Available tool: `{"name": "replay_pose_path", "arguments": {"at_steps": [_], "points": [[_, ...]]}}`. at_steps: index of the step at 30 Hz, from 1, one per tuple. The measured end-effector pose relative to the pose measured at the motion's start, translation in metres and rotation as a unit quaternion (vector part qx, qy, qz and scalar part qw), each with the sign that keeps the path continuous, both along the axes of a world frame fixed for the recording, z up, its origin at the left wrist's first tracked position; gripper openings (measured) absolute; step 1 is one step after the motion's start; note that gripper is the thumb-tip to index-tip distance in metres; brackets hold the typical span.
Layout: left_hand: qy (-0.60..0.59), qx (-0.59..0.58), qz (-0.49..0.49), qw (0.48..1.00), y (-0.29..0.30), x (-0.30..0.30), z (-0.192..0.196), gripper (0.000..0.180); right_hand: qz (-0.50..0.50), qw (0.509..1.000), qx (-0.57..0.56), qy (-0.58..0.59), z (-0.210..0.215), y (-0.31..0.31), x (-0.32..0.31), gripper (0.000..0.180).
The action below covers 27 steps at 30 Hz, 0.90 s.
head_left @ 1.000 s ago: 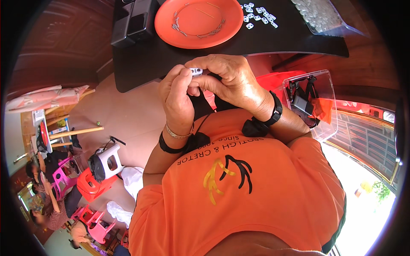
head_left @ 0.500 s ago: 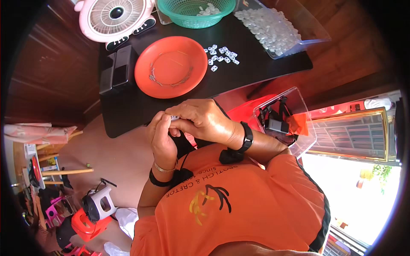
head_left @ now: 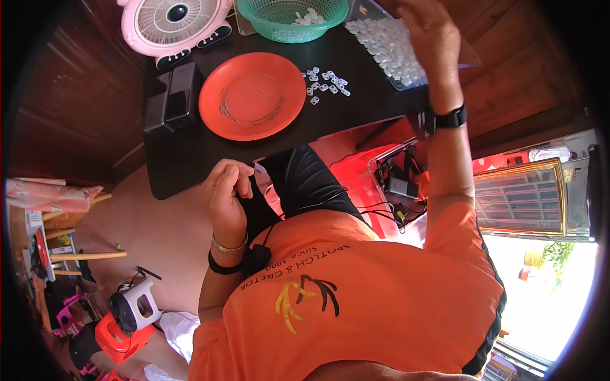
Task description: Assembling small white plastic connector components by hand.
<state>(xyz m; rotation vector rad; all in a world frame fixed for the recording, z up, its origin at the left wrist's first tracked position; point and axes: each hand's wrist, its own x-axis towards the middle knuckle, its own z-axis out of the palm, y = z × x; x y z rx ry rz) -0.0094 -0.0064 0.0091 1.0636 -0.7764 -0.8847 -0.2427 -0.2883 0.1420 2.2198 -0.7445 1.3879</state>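
My left hand [head_left: 227,193] is held above my lap, near the table's front edge. Its fingers are curled together, and whatever they may hold is hidden. Stretched out to the far right, my right hand [head_left: 437,47] is over the clear bin [head_left: 467,58] of many small whitish translucent pieces [head_left: 384,47]. The fingers of that hand look spread, though blurred at the top edge, and I see nothing in them. An orange plate [head_left: 252,120] with thin silver pins [head_left: 270,111] lies on the table. Beside it are several small white pieces [head_left: 327,82] with dark spots.
At the back of the black table [head_left: 210,155] are a green basket [head_left: 286,28] with some white pieces and a pink fan [head_left: 175,32]. Dark boxes [head_left: 171,101] stand left of the plate. A clear box with a black device [head_left: 400,181] sits below right.
My hands were together over a small white piece with dark spots. My right hand has left and swung far right over the bin. The left hand stays near my lap, and the piece no longer shows.
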Motion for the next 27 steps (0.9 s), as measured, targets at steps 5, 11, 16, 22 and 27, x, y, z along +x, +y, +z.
{"name": "replay_pose_path", "arguments": {"at_steps": [5, 11, 16, 22, 27], "points": [[-0.012, 0.012, -0.011, 1.000, 0.000, 0.002, 0.000, 0.030, 0.105, 0.922, 0.355, 0.113, -0.074, 0.002, 0.040, 0.018], [0.005, 0.011, -0.017, 1.000, 0.003, 0.001, 0.003, 0.026, 0.113, 0.894, 0.337, 0.273, -0.122, -0.030, 0.068, 0.022], [0.005, 0.035, -0.022, 0.999, 0.002, 0.004, -0.001, 0.028, 0.097, 0.879, 0.360, 0.298, -0.123, -0.035, 0.077, 0.015], [0.008, 0.040, -0.034, 0.999, -0.003, 0.007, -0.006, 0.027, 0.104, 0.872, 0.387, 0.281, -0.121, -0.038, 0.075, 0.015], [-0.008, 0.043, -0.036, 0.998, -0.010, 0.017, -0.003, 0.026, 0.263, 0.772, 0.579, 0.026, -0.093, -0.010, 0.073, 0.017]]}}
